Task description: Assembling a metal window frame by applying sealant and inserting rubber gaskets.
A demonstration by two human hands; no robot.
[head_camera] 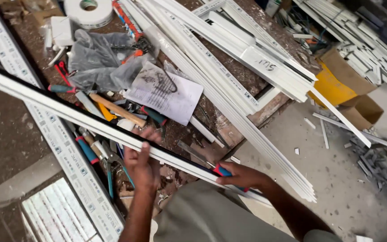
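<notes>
Head view: looking down on a cluttered workbench, with a person's two bare hands on one long white strip.

Strip: a long white plastic profile strip (90,120) with a dark edge, running from 9 o'clock at the left border down to about 5 o'clock, slanting across the bench just above the tools.

Left hand (142,163): near centre, slightly toward 6 o'clock; fingers curled over the strip's upper edge with the thumb lying along it, gripping it.

Right hand (242,175): at 5 o'clock; fingers closed round a tool with a red and blue handle (222,170), pressed against the strip's near end. The tool's working end is hidden.

Handling: likely light but long and whippy; it would probably sag or twist if held at one end, so a grip near the middle plus the near end suits it. Smooth faces may be slippery, and thin edges could crack.

Bench: worn brown workbench (256,80) at 12 o'clock, strewn with a wooden-handled hammer (117,110), a printed paper sheet (164,92), grey plastic bag (99,58), a roll of white tape (88,10) and a stack of white profiles (229,67).

Room: dusty concrete floor (337,179) at 3 o'clock, littered with offcuts; a cardboard box (359,107) with a yellow container (330,85) beside it.
</notes>
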